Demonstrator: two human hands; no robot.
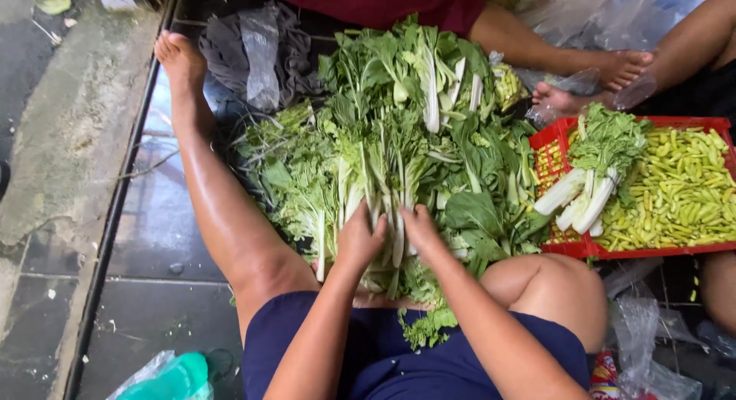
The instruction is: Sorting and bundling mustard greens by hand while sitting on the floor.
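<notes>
A big pile of leafy greens point(399, 139) with white stalks lies on the floor between my legs. My left hand point(360, 239) and my right hand point(422, 227) sit side by side at the near end of the pile. Both are closed around a bunch of white stalks point(397, 235). Some loose leaves point(425, 327) lie on my lap.
A red crate point(563, 131) at the right holds green chillies point(682, 193) and a bunch of white-stalked greens point(594, 170). Another person's feet point(606, 70) rest behind it. Plastic bags point(264, 55) and a grey cloth lie at the back, a green bag point(172, 377) near my left thigh.
</notes>
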